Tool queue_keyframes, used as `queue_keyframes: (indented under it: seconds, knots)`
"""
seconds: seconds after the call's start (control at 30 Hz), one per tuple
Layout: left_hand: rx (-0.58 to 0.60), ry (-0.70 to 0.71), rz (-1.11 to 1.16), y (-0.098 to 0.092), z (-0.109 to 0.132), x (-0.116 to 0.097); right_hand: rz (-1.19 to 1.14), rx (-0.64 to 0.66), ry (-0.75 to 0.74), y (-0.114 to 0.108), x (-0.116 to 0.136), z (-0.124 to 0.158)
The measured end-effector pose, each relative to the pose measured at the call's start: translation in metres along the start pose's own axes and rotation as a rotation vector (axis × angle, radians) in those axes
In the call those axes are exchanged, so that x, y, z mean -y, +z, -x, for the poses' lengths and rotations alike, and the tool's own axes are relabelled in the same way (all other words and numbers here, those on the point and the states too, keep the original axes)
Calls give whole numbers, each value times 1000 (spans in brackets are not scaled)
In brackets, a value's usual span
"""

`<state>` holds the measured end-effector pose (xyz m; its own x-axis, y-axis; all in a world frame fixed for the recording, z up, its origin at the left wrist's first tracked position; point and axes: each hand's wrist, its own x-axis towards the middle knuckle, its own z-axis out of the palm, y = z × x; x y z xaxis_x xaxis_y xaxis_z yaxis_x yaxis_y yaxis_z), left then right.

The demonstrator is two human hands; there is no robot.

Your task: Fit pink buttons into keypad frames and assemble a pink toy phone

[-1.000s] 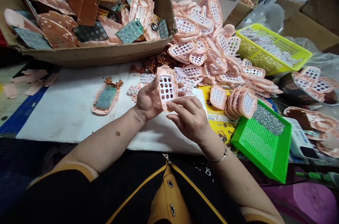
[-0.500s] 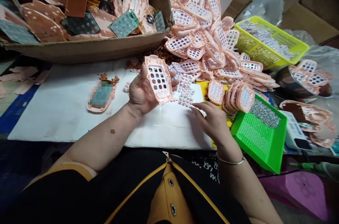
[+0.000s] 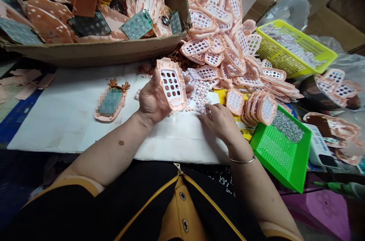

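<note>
My left hand [image 3: 154, 100] holds a pink plastic shell [image 3: 172, 84] upright. Its inner side faces me, with a white grid of holes, and small pink-white pieces sit along its lower end. My right hand [image 3: 221, 121] is at the near edge of a heap of small white button caps [image 3: 202, 91]. Thumb and forefinger are apart there, the fingertips among the caps; whether one is between them is too small to tell. To the left of my left hand lies another pink shell [image 3: 110, 104] with a greenish board and brown antlers.
A cardboard box [image 3: 114, 49] of shells and circuit boards stands at the back left. Shells are piled [image 3: 225, 35] behind the caps. On the right are stacked shells [image 3: 259, 108], a green basket [image 3: 282, 149] with small metallic pieces, a yellow basket [image 3: 296, 49] and a metal bowl [image 3: 319, 94].
My right hand has moved slightly left and away from me, into the near edge of the button caps. My left hand keeps the shell in almost the same place.
</note>
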<state>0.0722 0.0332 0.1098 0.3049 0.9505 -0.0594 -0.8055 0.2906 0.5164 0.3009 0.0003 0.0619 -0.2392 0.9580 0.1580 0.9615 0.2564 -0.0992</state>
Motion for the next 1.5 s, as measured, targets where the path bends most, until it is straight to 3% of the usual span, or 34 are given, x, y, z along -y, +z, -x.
queue_keyframes:
  seconds: [0.07,0.17,0.27,0.37,0.47,0.57,0.7,0.77,0.87,1.1,1.2,1.37,1.43,1.5]
  knots:
    - [1,-5,9,0,0,0,-21,-63,-7,-2,2,3]
    - [-3,-11,9,-1,0,2,-144,-296,68,-9,7,7]
    - [11,-27,-19,-4,1,7,-528,-462,205,-18,9,9]
    - [49,-54,-44,-5,1,10,-1061,-335,392,-23,10,10]
    - [54,-51,-42,-3,1,10,-1283,-126,492,-22,11,18]
    - [36,-32,-39,-2,1,9,-1082,67,347,-22,14,28]
    - [6,-17,-62,-4,-1,10,-632,289,-69,-32,11,25]
    - [-12,-21,-79,-5,-1,10,-385,210,-147,-39,9,18]
    - [-25,-29,-71,-5,-2,8,-69,2,-59,-46,16,20]
    - [-21,-55,41,-1,-2,6,161,105,-140,-33,65,68]
    - [-30,-68,38,0,-1,7,-92,2,13,-28,52,65]
    - [-14,-113,0,1,2,11,-1129,-255,486,-30,17,43]
    - [26,-160,-1,0,2,13,-1404,-288,562,-31,13,37]
    - [51,-200,-7,-2,3,15,-1533,-309,575,-33,15,33]
